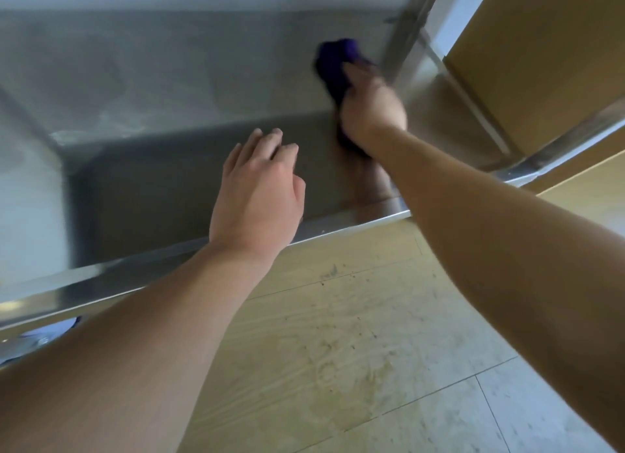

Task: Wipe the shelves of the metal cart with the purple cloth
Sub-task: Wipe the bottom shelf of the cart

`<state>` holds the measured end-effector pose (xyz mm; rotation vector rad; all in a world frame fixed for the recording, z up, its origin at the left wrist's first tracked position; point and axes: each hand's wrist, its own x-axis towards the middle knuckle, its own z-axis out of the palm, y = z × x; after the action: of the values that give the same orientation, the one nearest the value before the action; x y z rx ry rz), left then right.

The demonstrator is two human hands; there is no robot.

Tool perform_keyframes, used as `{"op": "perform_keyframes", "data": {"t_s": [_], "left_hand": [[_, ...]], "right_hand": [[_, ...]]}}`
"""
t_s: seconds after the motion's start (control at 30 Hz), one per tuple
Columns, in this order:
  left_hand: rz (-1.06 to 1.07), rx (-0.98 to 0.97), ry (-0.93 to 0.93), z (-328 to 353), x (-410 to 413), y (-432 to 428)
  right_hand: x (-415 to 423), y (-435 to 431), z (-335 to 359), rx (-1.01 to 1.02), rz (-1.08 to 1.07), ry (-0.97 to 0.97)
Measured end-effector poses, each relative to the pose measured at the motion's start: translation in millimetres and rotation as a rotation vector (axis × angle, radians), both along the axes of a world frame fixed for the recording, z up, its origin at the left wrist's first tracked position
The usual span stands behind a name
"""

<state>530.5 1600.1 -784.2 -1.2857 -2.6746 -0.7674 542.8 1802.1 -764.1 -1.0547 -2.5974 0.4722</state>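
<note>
Purple cloth is clamped in the right hand, bunched and pressed on the metal cart shelf, sticking out just beyond the fingers, close beside the upright post. Right fingers are curled round the cloth; detail is lost to motion blur. Left hand is held over the shelf, fingers slightly apart and loosely straight, nothing gripped; contact with the metal cannot be told.

Risks, as judged:
- Knuckles could be knocked on the post just right of the right fingers if a stroke is carried wide.
- The corner beyond the cloth could be missed, since little area is covered by a bunched cloth.
- Left fingers could be struck if the cloth is swept toward them.
</note>
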Motion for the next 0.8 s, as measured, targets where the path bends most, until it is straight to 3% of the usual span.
{"op": "perform_keyframes", "data": {"t_s": [0.07, 0.13, 0.23, 0.33, 0.4, 0.53, 0.8], "left_hand": [[0.001, 0.007, -0.005, 1.5, -1.3, -0.6], [-0.003, 0.023, -0.003, 2.4, -1.6, -1.8], [-0.001, 0.093, -0.053, 2.0, -1.8, -2.6], [0.111, 0.349, -0.239, 8.7, -9.1, -8.8], [0.193, 0.498, -0.364, 13.2, -13.5, -14.3], [0.185, 0.528, -0.546, 20.6, -20.6, -31.3], [0.426, 0.266, -0.232, 39.2, -76.3, -130.5]], "right_hand": [[-16.6, -17.1, -3.4, 0.036, 0.228, 0.006], [-19.0, -14.3, -2.1, 0.047, 0.324, 0.001], [1.5, 2.3, -0.8, 0.053, 0.137, 0.021], [13.3, -2.3, -2.4, 0.04, -0.181, 0.035], [10.1, -19.4, -0.9, 0.037, -0.201, 0.017], [0.2, -57.2, -1.0, 0.021, -0.062, 0.01], [-32.7, -105.8, 2.1, -0.027, 0.052, -0.018]]}}
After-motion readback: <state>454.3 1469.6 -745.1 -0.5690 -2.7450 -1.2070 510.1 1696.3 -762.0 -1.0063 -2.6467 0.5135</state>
